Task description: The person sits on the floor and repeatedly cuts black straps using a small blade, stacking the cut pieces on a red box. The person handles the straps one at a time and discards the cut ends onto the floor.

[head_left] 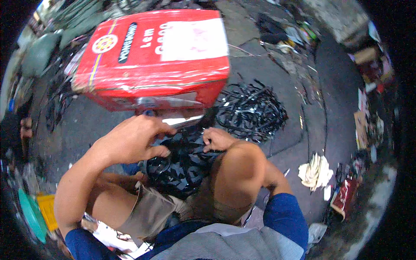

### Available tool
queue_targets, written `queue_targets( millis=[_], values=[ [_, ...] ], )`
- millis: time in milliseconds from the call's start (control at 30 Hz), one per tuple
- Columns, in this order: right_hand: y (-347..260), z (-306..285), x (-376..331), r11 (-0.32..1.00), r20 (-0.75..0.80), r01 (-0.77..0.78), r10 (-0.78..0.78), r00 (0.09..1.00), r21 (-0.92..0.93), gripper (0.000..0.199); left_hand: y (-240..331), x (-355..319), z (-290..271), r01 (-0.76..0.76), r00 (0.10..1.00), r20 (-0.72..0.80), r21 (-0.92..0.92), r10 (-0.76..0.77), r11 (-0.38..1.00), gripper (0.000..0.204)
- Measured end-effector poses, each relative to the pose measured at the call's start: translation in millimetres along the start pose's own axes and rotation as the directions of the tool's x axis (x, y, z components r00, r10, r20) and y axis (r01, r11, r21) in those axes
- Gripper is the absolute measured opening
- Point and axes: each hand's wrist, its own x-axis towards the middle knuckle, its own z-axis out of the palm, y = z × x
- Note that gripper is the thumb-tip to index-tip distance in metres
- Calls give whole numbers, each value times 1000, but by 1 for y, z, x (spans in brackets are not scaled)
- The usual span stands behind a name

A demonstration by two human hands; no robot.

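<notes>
My left hand (141,133) hovers over a pile of shiny black strips (184,167) between my knees. Its thumb and fingers are apart, and nothing shows between them. To its right, my right hand (218,139) is at the far edge of the same pile with its fingers curled in. What those fingers hold, if anything, I cannot make out against the dark strips. Just beyond both hands stands a big red carton (151,76) with glossy tape and a white sheet on top. A second tangled heap of black strips (251,110) lies right of the carton.
A crumpled cream cloth (315,172) lies on the dark floor at the right, near a red packet (345,197). Scraps and rubbish line the right wall. Green sacks (41,54) sit at the far left; a yellow crate (47,211) and a green round object (31,215) are nearer.
</notes>
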Motion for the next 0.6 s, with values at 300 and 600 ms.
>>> queue_targets(
  millis=[300,600],
  values=[
    [-48,-87,-37,986,133,-31,10,991,162,50,8,24,10,-104,980,183,110,82,989,68],
    [-246,-268,-85,944,174,299,-274,946,-137,35,66,41,14,-191,975,-103,-836,195,514,85]
  ],
)
